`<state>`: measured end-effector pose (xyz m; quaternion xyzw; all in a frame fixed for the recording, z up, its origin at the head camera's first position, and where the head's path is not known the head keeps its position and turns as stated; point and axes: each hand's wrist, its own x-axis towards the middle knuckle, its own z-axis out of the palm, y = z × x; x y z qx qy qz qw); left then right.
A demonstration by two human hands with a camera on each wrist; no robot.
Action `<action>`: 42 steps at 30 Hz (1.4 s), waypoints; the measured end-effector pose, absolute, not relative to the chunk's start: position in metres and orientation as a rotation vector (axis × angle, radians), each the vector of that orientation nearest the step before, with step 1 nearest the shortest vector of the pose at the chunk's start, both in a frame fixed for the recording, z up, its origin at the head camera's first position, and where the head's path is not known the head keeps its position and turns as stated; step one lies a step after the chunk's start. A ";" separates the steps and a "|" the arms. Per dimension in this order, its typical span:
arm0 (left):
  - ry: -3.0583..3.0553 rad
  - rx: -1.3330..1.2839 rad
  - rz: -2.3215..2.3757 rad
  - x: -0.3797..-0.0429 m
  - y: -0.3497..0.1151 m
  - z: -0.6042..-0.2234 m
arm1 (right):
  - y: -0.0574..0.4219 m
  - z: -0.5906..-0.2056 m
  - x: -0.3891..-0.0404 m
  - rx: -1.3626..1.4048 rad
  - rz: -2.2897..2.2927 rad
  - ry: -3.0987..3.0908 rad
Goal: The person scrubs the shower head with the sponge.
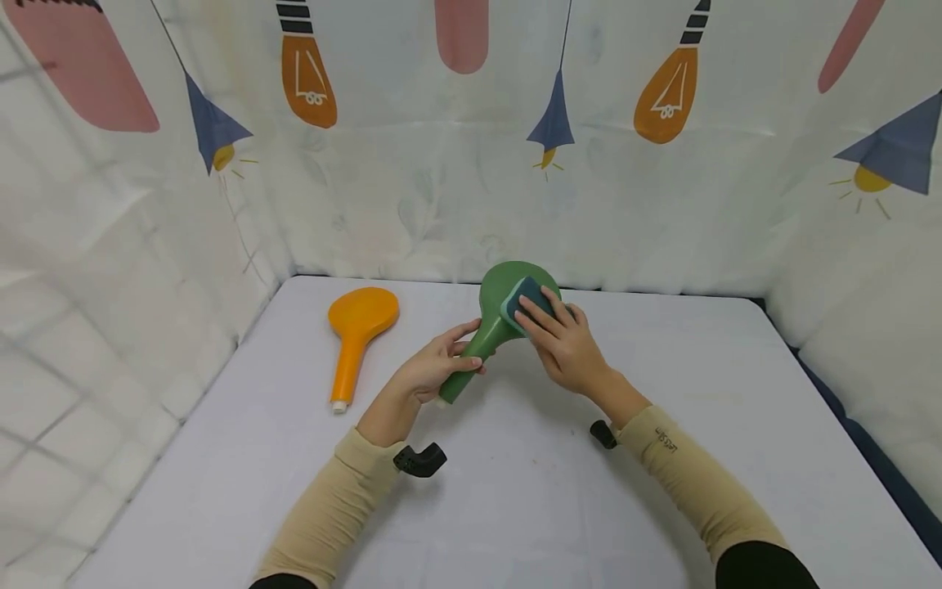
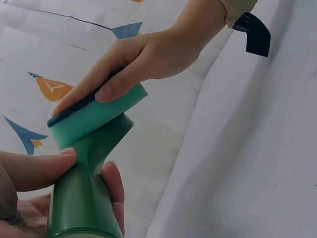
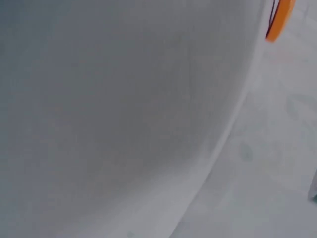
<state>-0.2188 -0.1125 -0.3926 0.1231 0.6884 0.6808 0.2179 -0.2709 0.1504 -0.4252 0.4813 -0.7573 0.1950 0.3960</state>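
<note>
A green shower head (image 1: 503, 282) with a round head and a straight handle is held tilted above the table. My left hand (image 1: 434, 364) grips its handle, thumb on one side and fingers round the other, as the left wrist view also shows. My right hand (image 1: 562, 348) holds a sponge (image 2: 99, 116), dark blue on one side and teal foam on the other. The foam side lies against the green head and covers part of it. On the table to the left lies an orange shower head (image 1: 361, 315) with a white end on its handle.
A white cloth covers the table (image 1: 530, 507). White curtains (image 1: 412, 188) printed with lamps and bulbs stand behind and on both sides. Each wrist bears a small black camera mount (image 1: 421, 460). The right wrist view shows mostly pale cloth.
</note>
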 end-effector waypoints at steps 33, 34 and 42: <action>1.998 0.410 1.815 -0.212 -0.096 -0.399 | 0.127 -0.372 -0.281 1.150 0.329 -2.224; 1.995 0.397 1.829 -0.212 -0.096 -0.398 | 0.133 -0.372 -0.286 1.098 0.383 -2.243; 1.959 0.296 1.888 -0.210 -0.103 -0.395 | 0.164 -0.387 -0.293 0.868 0.797 -2.299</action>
